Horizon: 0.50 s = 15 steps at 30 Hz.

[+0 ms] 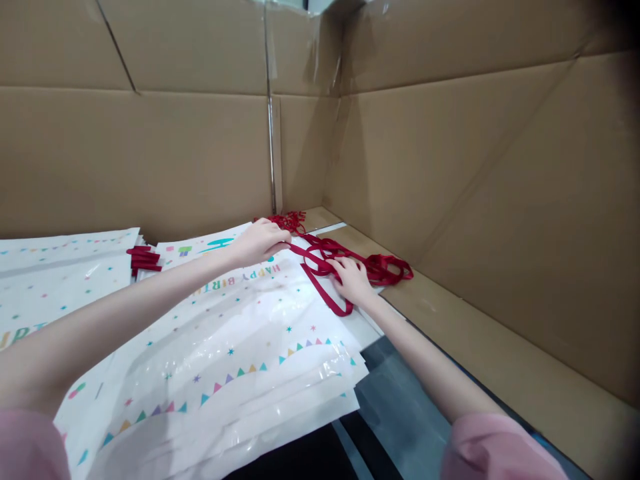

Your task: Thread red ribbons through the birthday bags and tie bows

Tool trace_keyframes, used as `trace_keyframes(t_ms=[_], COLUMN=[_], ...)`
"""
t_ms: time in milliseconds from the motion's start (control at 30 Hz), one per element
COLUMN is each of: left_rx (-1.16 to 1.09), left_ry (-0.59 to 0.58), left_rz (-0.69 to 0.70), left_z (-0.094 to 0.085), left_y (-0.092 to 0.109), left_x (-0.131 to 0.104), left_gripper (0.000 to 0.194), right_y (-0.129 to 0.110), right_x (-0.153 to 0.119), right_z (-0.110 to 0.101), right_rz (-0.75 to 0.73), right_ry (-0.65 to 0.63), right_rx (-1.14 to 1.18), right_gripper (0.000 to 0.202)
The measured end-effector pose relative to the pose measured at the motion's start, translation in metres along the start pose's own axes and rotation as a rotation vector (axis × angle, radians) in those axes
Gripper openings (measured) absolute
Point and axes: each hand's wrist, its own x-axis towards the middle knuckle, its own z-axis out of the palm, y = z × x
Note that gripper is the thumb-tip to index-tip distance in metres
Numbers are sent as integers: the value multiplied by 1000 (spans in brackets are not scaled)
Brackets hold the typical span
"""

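Observation:
My left hand is closed on a strand of dark red ribbon above the far edge of a stack of white printed sheets. My right hand rests on the tangle of red ribbon loops at the stack's right corner, its fingers curled over some of them. The top sheet is glossy, with "HAPPY BIRTH…" lettering, stars and coloured bunting. Part of the lettering is hidden behind my left forearm.
Tall cardboard walls stand behind and to the right. Another stack of printed sheets lies at the left, with folded red ribbon ends beside it. More thin red cords lie behind my left hand.

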Motion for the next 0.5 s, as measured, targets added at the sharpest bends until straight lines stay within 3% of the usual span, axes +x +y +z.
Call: trace_keyframes(t_ms=[133,300,500], left_rx=[52,154,218], left_ry=[-32,-124,-240], left_rz=[-161,-469,-883], left_z=[-37,-81,-141], left_y=[-33,-81,-95], left_x=[-40,-113,-197], left_gripper=[31,33,30], right_y=[22,44,63], right_x=[0,0,11], right_z=[3,-5,-13], right_rz=[34,96,144], right_ry=[-12,-5,-10], right_rx=[-53,-169,-242], right_gripper=[39,29,28])
